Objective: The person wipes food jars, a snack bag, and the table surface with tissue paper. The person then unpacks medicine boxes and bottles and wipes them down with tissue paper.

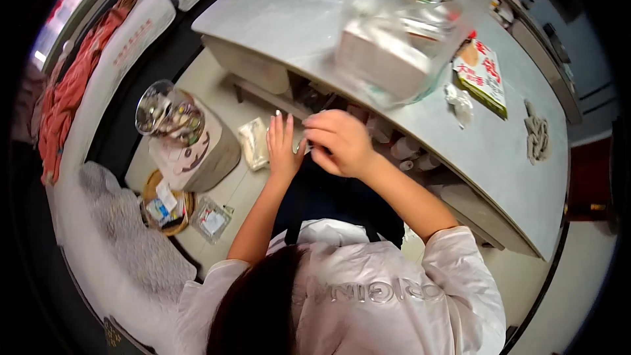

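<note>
My left hand (285, 147) is held out over my lap with its fingers stretched and apart, and nothing is in it. Close beside it on the right, my right hand (338, 142) has bent fingers reaching toward the left thumb; whether it holds something small cannot be made out. Just left of my left hand, a pale wrapped packet (254, 144) lies on the floor. A plastic bag with a white box (381, 59) stands on the table (289, 20) beyond my hands.
On the left, a glass jar (172, 117) stands on a fabric stool (220, 151). Near it are a round basket (150, 192) and a clear plastic container (211, 219). A green and white packet (482, 72), crumpled tissue (459, 104) and a grey cloth (537, 133) lie on the table.
</note>
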A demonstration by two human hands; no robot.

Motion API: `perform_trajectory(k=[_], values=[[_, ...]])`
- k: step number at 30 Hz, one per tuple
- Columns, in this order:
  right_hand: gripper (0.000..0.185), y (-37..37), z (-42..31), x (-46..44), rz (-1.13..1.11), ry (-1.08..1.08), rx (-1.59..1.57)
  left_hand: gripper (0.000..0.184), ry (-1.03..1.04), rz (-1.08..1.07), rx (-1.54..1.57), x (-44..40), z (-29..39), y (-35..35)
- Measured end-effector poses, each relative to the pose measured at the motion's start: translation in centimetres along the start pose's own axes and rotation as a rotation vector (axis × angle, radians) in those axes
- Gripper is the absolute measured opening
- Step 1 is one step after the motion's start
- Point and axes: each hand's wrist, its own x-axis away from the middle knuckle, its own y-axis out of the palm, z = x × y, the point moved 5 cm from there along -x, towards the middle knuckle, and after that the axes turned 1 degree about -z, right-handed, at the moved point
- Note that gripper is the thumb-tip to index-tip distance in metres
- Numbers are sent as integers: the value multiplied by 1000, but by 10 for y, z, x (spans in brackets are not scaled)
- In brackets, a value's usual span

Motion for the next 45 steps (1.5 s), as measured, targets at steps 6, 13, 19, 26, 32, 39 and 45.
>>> perform_trajectory(k=[6,13,19,26,32,39,45], values=[[43,105,58,99,-263,561,-71,60,-458,1,-276,31,-107,21],[41,97,64,96,-267,652,-84,36,-790,-101,-221,4,-159,-7],[38,87,50,66,-167,663,-156,27,-594,-42,-278,-30,-159,-56],[38,75,34,35,-76,634,-283,27,-397,107,-78,-99,-130,-138],[65,40,30,-16,103,677,-836,18,188,228,317,-101,42,-175],[19,-50,11,-41,496,894,-885,33,730,6,181,-99,156,-156],[17,-218,-26,-61,1379,183,-189,36,927,379,331,-131,220,-190]])
